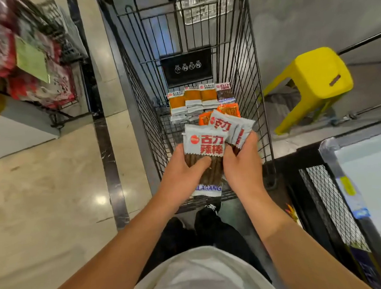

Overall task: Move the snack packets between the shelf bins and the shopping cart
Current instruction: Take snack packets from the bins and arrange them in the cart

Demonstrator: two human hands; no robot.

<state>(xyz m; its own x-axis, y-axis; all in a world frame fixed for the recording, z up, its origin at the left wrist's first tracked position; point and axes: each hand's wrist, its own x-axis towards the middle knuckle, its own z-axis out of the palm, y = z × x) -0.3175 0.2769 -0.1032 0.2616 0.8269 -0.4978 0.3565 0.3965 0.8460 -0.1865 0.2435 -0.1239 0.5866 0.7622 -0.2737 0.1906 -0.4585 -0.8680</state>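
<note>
Over the near end of the black wire shopping cart (251, 78), my left hand (182, 169) grips a grey-and-brown snack packet (204, 143) with red lettering, thumb across its front. Beside it my right hand (242, 161) holds a fanned bunch of similar grey packets (231, 128). Orange packets (227, 109) show just behind that bunch. On the cart floor a row of packets (193, 99) with orange and dark fillings lies side by side.
A yellow plastic stool (317, 78) stands right of the cart. A wire shelf bin with red packets (24, 65) is at the left, blurred. A black mesh bin (336, 204) with a pale surface sits at the lower right. Polished floor lies to the left.
</note>
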